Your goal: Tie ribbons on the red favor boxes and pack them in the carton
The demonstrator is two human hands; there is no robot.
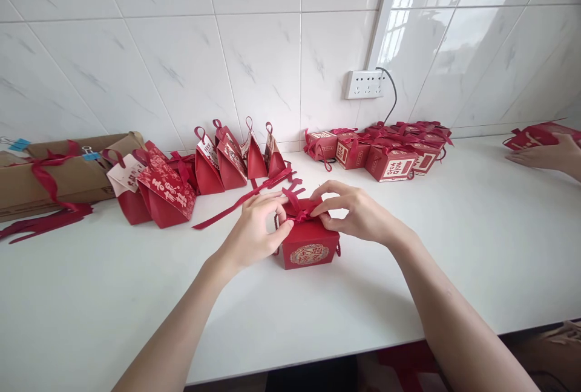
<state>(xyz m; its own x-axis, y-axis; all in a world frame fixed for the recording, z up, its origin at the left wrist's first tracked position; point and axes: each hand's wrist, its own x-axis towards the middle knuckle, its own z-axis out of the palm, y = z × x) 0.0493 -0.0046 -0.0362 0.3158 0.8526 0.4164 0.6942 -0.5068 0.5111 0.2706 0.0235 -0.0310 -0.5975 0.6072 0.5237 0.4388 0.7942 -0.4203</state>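
On the white table (pixel 372 301), directly in front of the person, a red gift box (pixel 311 254) stands upright with its round, light-coloured emblem (pixel 309 254) facing the near edge. A red ribbon bow (pixel 300 216) sits on the top of the box, positioned between the two hands. The left hand (pixel 261 225) is at the left side of the bow, thumb and index finger closed on its ribbon. The right hand (pixel 356 210) is at the right side, its thumb and fingertips closed on the ribbon at that end. Short cords hang at both sides of the box. Behind the left hand, a loose red ribbon (pixel 227 209) lies diagonally across the surface. Peaked red boxes (pixel 167 195) with ribbon loops stand to the left and behind, beside a brown cardboard box (pixel 86 180) fitted with blue clips (pixel 91 155) and draped with red ribbon. A cluster of ribbon-tied red boxes (pixel 393 165) is grouped near the tiled wall (pixel 254 47), to the right of the peaked boxes. Above the cluster, a white socket panel (pixel 365 84) is mounted with a dark cable (pixel 394 97) connected. At the far right, another person's hand (pixel 551 153) touches a red item (pixel 535 136).
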